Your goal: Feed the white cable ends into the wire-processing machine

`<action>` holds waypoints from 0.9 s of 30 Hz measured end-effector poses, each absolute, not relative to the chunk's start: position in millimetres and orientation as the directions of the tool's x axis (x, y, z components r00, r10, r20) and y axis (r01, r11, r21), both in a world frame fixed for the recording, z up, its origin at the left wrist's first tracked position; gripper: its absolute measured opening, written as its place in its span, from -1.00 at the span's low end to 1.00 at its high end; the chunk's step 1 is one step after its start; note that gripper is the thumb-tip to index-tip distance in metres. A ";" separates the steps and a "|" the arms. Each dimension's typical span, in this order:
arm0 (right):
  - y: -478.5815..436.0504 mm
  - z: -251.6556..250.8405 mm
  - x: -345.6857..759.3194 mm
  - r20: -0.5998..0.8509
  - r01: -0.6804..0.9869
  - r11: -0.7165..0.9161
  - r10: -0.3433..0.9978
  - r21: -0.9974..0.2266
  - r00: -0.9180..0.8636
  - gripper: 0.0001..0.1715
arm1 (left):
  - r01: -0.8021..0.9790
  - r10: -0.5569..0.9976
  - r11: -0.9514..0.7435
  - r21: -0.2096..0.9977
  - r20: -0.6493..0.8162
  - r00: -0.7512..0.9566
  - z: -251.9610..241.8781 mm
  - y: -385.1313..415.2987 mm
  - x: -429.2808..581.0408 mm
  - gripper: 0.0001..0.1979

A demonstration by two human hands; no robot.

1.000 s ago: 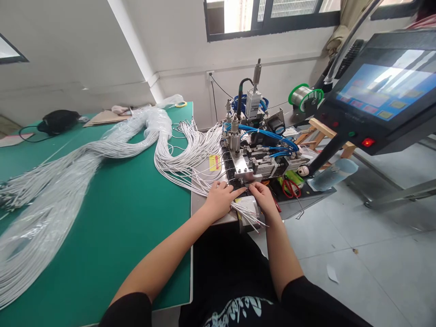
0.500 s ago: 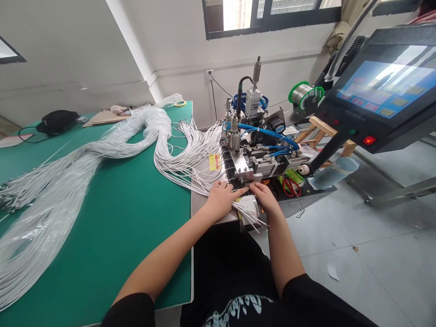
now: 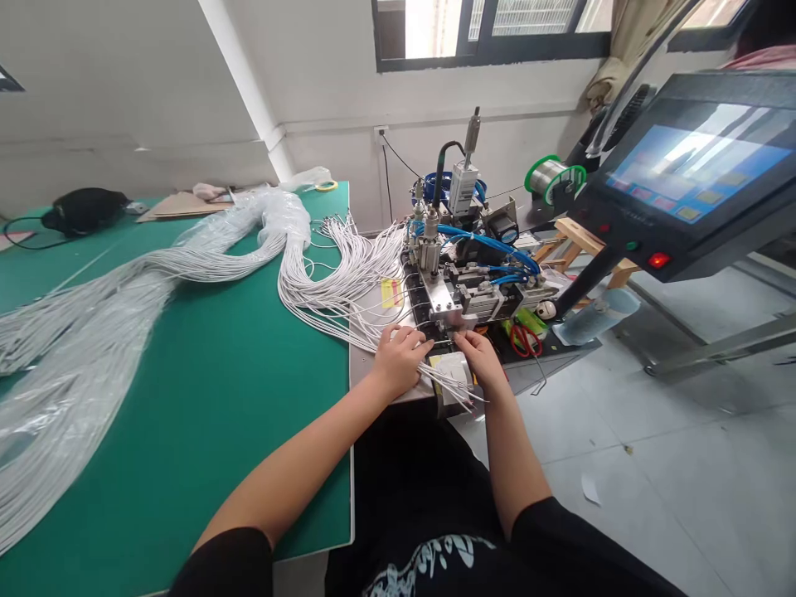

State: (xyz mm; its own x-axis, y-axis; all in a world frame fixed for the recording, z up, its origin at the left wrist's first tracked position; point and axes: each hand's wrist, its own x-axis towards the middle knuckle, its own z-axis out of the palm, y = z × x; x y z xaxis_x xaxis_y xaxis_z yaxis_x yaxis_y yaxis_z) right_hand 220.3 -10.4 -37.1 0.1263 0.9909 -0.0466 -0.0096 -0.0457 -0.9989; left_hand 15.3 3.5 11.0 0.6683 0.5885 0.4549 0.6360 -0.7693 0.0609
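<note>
My left hand (image 3: 399, 362) is closed over a bundle of thin white cables (image 3: 444, 380) at the table's right edge. The loose cable ends stick out to the right, past my palm. At the front of a small bench machine (image 3: 460, 278) with metal cylinders and blue air tubes, my right hand (image 3: 478, 355) pinches with thumb and forefinger. A single white cable (image 3: 441, 342) runs between my left fingertips and this pinch, just below a metal block of the machine. Its tip is hidden by my right fingers.
More white cables (image 3: 311, 286), partly wrapped in clear plastic, spread over the green tabletop (image 3: 261, 398). A control screen (image 3: 696, 170) stands at right, a wire spool (image 3: 550, 178) behind the machine. Red-handled scissors (image 3: 526, 338) and a clear blue container (image 3: 600, 315) are right of the machine.
My left hand has drawn back slightly to the left, its forefinger now farther from my right fingertips. My right hand keeps its pinch at the machine. The view has shifted a little.
</note>
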 end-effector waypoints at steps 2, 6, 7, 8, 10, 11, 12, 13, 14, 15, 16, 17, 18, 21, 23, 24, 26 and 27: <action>-11.8 -34.6 219.7 -0.029 0.044 -0.036 0.988 -0.998 0.150 -0.59 | 0.634 0.572 -0.770 0.065 0.509 0.643 10.5 2.3 13.9 -0.61; -17.6 -27.7 220.4 0.013 0.211 -0.033 0.977 -0.977 0.214 -0.59 | 0.633 0.568 -0.771 0.074 0.529 0.630 11.0 1.7 12.4 -0.67; -20.0 -25.6 221.1 0.022 0.249 -0.038 0.972 -0.968 0.233 -0.59 | 0.634 0.572 -0.769 0.077 0.526 0.630 11.0 1.9 12.3 -0.67; -22.8 -23.5 222.1 0.029 0.282 -0.046 0.966 -0.958 0.255 -0.59 | 0.635 0.575 -0.768 0.080 0.521 0.630 10.8 2.1 12.3 -0.67; -29.4 -18.9 224.6 0.047 0.333 -0.059 0.952 -0.941 0.301 -0.59 | 0.635 0.580 -0.768 0.083 0.514 0.633 10.5 2.5 12.5 -0.67; -32.9 -16.4 226.0 0.057 0.355 -0.064 0.946 -0.933 0.319 -0.58 | 0.635 0.581 -0.768 0.085 0.510 0.634 10.3 2.7 12.7 -0.67; -36.5 -13.8 227.5 0.067 0.372 -0.065 0.941 -0.926 0.331 -0.58 | 0.634 0.581 -0.768 0.086 0.509 0.635 10.2 2.9 12.9 -0.68; -40.1 -11.1 228.8 0.076 0.382 -0.062 0.939 -0.922 0.336 -0.58 | 0.634 0.583 -0.768 0.088 0.507 0.635 10.2 3.0 13.1 -0.68; -43.5 -8.3 230.1 0.082 0.385 -0.057 0.939 -0.921 0.334 -0.58 | 0.635 0.585 -0.767 0.092 0.506 0.634 10.2 3.0 13.2 -0.69; -46.6 -5.5 231.2 0.083 0.383 -0.052 0.941 -0.922 0.327 -0.59 | 0.637 0.589 -0.765 0.096 0.503 0.632 10.2 3.1 13.3 -0.69; -49.6 -2.7 232.1 0.080 0.376 -0.049 0.945 -0.925 0.319 -0.60 | 0.639 0.594 -0.763 0.101 0.499 0.631 10.2 3.1 13.3 -0.69; -52.5 0.1 232.8 0.076 0.368 -0.045 0.948 -0.929 0.308 -0.60 | 0.641 0.600 -0.760 0.106 0.493 0.630 10.1 3.1 13.3 -0.69; -55.1 2.8 233.3 0.073 0.362 -0.041 0.953 -0.931 0.296 -0.61 | 0.644 0.607 -0.757 0.111 0.485 0.629 10.0 3.1 13.3 -0.68; -62.7 11.2 233.8 0.057 0.365 -0.033 0.971 -0.930 0.231 -0.62 | 0.655 0.631 -0.745 0.123 0.448 0.634 9.2 3.0 13.4 -0.63; -67.6 17.4 233.3 0.046 0.382 -0.019 0.986 -0.924 0.161 -0.63 | 0.680 0.659 -0.722 0.127 0.427 0.620 9.0 2.8 14.0 -0.58; -70.1 20.7 232.9 0.043 0.395 -0.009 0.992 -0.919 0.123 -0.64 | 0.698 0.676 -0.704 0.128 0.422 0.604 9.2 2.6 14.4 -0.56; -74.9 27.7 231.6 0.037 0.425 0.017 0.999 -0.905 0.040 -0.66 | 0.730 0.703 -0.671 0.130 0.426 0.570 10.4 2.1 15.3 -0.56; -77.2 31.2 230.9 0.032 0.440 0.029 0.999 -0.898 -0.001 -0.66 | 0.736 0.706 -0.664 0.129 0.432 0.561 11.2 1.8 15.6 -0.57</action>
